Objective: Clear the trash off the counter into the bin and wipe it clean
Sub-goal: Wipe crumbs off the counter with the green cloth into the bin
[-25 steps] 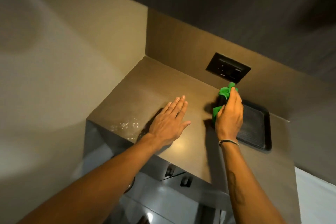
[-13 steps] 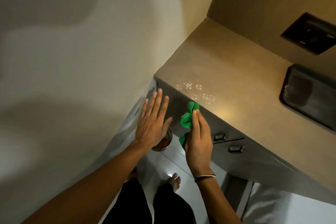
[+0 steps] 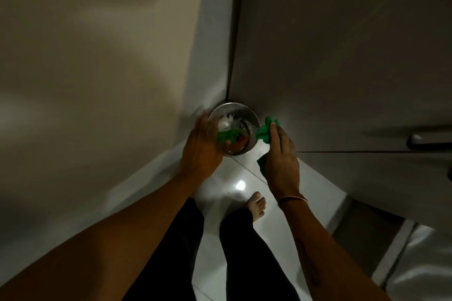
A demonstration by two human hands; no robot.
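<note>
While the person looks down at the floor, the tabletop is out of view.
Left hand: the left hand (image 3: pixel 200 148) is over the near rim of the bin (image 3: pixel 252 121), fingers spread and blurred. It looks loose, most likely tipping crumbs in, but I cannot tell if it grips anything.
Right hand: the right hand (image 3: pixel 281 159) is closed around a green cloth (image 3: pixel 265 132), which pokes out above and below the fingers. It is bunched up, I think so nothing wiped up falls out.
Bin: round and shiny, just beyond both hands, in the corner where the wall (image 3: pixel 97 56) meets the cupboard (image 3: pixel 342 56). The cloth is beside its right rim, not inside.
Trash: trash (image 3: pixel 234 135) is already in the bin, white, green and reddish bits.
Around: a bare foot (image 3: pixel 256 205) on the floor (image 3: pixel 234 178), below the right hand; a handle (image 3: pixel 425 140) far to its right.
In the way: wall and cupboard hem the bin in, so the only way in is from the top.
</note>
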